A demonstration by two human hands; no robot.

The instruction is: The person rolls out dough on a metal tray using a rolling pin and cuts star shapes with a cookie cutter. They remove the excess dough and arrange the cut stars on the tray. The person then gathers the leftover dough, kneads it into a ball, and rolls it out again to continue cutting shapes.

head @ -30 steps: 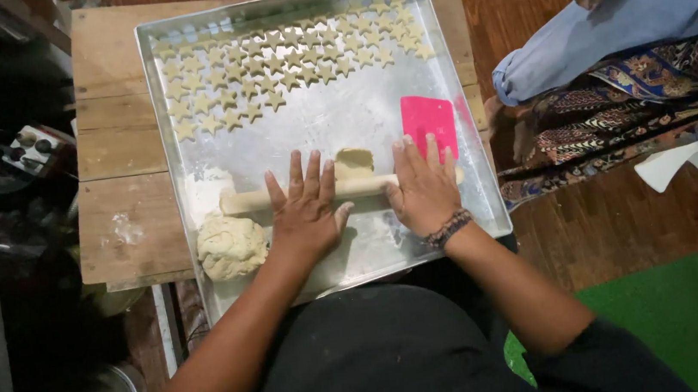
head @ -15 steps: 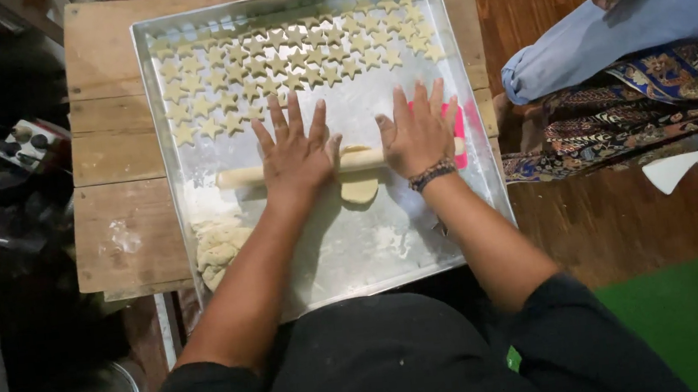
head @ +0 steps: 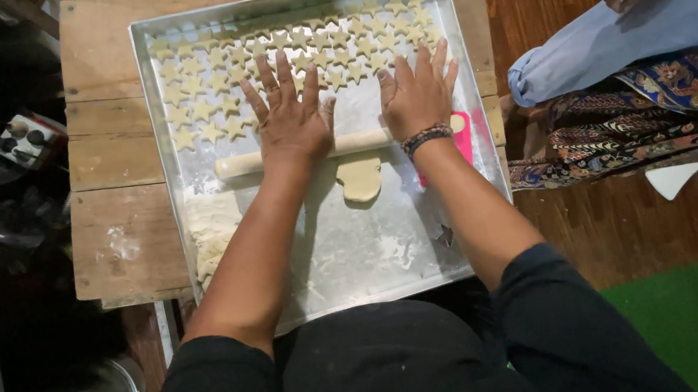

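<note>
Pale wood rolling pin [head: 233, 164] lies crosswise on the big square silver metal tray [head: 398, 251], both hands flat on top of it. Left hand [head: 289, 120] fully open, fingers spread, palm pressing down on the pin near its middle; nothing gripped. Right hand [head: 416, 94] also open and flat, fingers splayed, palm on the pin's right part; beaded bracelet [head: 427, 137] on that wrist. Neither hand curls around the pin, just rests on it.

Flattened beige dough sheet [head: 360, 177] sits on the tray just below the pin, between the two forearms, touching the pin's near edge. Rough lump of leftover pale dough [head: 210, 232] lies at the tray's left wall, near the left forearm. Rows of small star-shaped dough cut-outs [head: 210, 107] fill the tray's far part; fingertips of both hands reach over the nearest stars. Pink plastic scraper [head: 462, 136] lies on the tray just beside the right wrist, partly hidden by it. Small metal star cutter [head: 444, 235] near the tray's right edge, beside the right forearm. Flour dust on the tray floor.

Tray rests on a worn wooden plank table [head: 120, 237]. Another person's legs in blue and patterned cloth [head: 658, 94] to the right, well apart from the tray.
</note>
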